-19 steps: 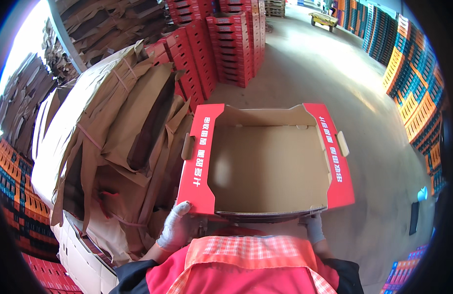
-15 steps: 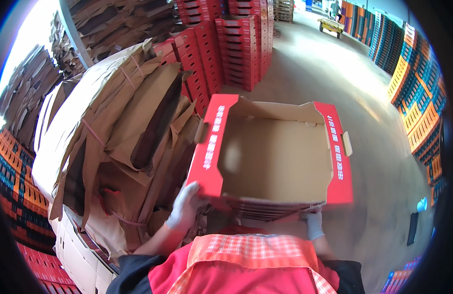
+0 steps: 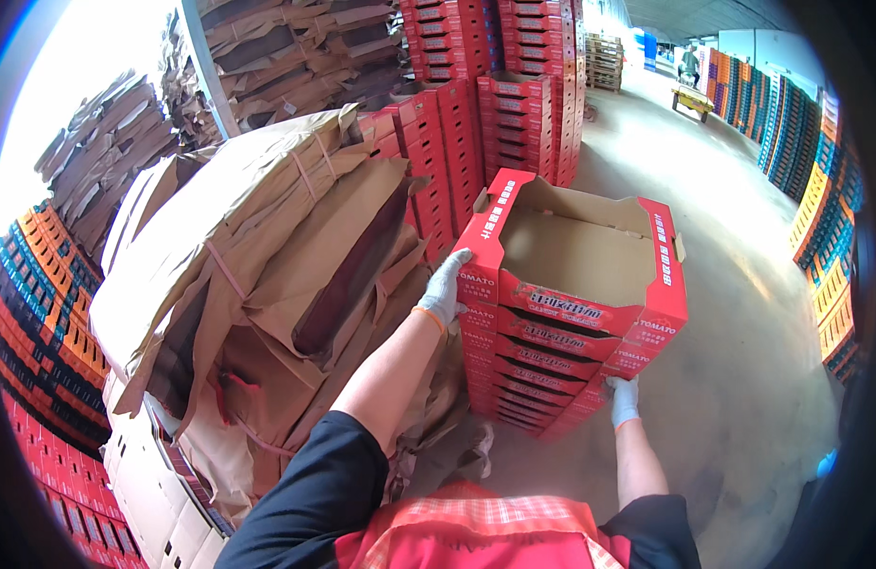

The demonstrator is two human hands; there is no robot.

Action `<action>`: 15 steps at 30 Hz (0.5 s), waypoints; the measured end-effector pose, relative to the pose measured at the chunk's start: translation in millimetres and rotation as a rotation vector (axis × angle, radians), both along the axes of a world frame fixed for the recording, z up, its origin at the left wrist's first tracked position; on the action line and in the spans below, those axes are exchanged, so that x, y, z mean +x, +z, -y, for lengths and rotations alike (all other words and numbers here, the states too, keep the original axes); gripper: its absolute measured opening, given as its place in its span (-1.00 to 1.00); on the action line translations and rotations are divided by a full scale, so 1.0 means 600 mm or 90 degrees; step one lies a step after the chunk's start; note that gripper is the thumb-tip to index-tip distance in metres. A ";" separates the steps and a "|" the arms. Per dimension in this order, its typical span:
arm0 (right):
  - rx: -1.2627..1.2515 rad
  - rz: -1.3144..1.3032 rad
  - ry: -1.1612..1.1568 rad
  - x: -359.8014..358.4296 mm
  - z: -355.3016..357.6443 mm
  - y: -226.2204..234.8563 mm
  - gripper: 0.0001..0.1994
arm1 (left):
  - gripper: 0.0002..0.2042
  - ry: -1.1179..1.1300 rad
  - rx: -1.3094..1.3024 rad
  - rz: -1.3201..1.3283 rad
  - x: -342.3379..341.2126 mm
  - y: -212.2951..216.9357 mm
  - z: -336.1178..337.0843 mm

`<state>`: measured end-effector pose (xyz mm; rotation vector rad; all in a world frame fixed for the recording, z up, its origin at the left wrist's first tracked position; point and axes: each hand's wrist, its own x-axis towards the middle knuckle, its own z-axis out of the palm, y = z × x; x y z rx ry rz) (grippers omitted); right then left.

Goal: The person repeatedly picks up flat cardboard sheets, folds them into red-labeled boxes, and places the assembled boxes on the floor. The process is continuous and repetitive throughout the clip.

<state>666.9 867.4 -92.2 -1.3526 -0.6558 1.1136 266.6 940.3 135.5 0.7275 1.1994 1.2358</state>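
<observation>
A stack of several red cardboard tomato boxes (image 3: 542,346), open at the top with a plain brown inside, stands in front of me, leaning slightly. My left hand (image 3: 444,291), in a white glove, grips the stack's left side near the top box. Lower down, my right hand (image 3: 625,399), gloved too, holds the near right corner; its fingers are partly hidden by the boxes. Both arms reach forward.
Close on the left is a big strapped bundle of brown paper-wrapped cardboard (image 3: 258,247). Beyond the boxes rise tall red box stacks (image 3: 519,123). Orange and teal crates (image 3: 822,256) line the right side. Far off, a person stands by a yellow cart (image 3: 691,102).
The box stack has moved away from my body, and its front face now shows. My arms have stretched out with it, and the view has shifted left.
</observation>
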 end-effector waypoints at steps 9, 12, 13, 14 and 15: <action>-0.226 0.050 0.082 -0.050 0.284 -0.172 -0.64 | -0.27 0.076 0.012 0.030 0.034 0.006 0.032; -0.305 0.119 0.176 -0.063 0.333 -0.171 -0.68 | -0.53 0.038 0.220 0.137 0.048 -0.023 0.094; -0.318 0.148 0.207 -0.066 0.338 -0.171 -0.69 | -0.56 -0.028 0.184 0.142 0.048 -0.045 0.139; -0.321 0.182 0.246 -0.069 0.341 -0.176 -0.70 | -0.59 -0.093 0.190 0.169 0.047 -0.073 0.194; -0.323 0.219 0.287 -0.072 0.337 -0.183 -0.71 | -0.64 -0.111 0.050 0.025 0.036 -0.103 0.261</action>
